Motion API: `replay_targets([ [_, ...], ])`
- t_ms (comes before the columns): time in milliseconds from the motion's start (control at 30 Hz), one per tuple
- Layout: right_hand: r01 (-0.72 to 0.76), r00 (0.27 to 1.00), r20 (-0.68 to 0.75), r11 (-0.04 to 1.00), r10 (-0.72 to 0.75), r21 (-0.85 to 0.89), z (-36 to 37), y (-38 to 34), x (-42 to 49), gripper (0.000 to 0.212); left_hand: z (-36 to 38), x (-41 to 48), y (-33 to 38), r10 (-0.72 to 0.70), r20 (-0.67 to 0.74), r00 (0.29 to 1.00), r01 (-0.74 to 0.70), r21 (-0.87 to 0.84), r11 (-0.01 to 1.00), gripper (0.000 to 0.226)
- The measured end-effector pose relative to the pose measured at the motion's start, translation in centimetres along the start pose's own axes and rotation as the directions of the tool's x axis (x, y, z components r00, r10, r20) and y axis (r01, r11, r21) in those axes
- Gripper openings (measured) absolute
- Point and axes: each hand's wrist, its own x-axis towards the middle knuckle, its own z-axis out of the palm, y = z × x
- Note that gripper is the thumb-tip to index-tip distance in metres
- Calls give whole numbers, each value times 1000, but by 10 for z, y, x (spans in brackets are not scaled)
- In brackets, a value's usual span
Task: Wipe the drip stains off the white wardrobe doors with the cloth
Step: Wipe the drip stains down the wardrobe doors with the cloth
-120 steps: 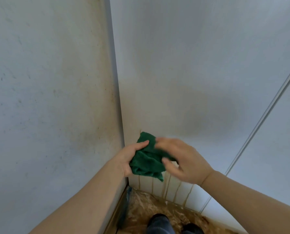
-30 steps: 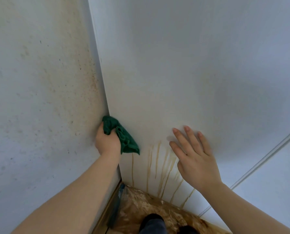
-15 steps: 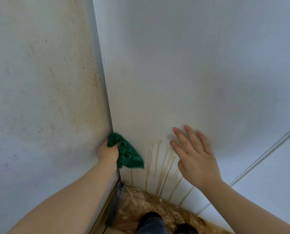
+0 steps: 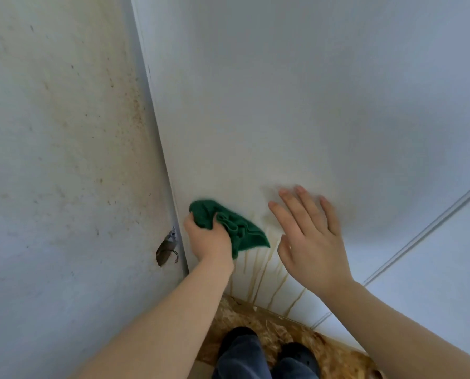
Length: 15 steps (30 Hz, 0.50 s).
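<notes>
The white wardrobe door (image 4: 296,110) fills the middle of the view. Brown drip stains (image 4: 258,277) run down its lower part to the floor. My left hand (image 4: 209,242) grips a bunched green cloth (image 4: 228,225) against the door near its left edge, just above the drips. My right hand (image 4: 307,236) lies flat with straight, spread fingers on the door, to the right of the cloth and over the top of the stains.
A speckled, dirty wall (image 4: 58,160) stands at the left with a dark broken hole (image 4: 165,250) beside the door edge. A second door panel (image 4: 442,269) lies at the right past a seam. Below are brown chipboard floor (image 4: 335,354) and my dark shoes (image 4: 296,354).
My left hand has carried the cloth from the door's left edge rightward onto the door face, above the drips. My right hand stays flat on the door.
</notes>
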Motion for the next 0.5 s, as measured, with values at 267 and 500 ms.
replay_targets([
  [267,-193,981,-1,981,193,12,-18,18,-22,42,33,-47,11,-18,100,995,33,-152,988,50],
  [500,-277,959,69,961,276,-7,-8,16,-46,38,30,-27,-22,-470,-22,883,463,-136,876,50],
])
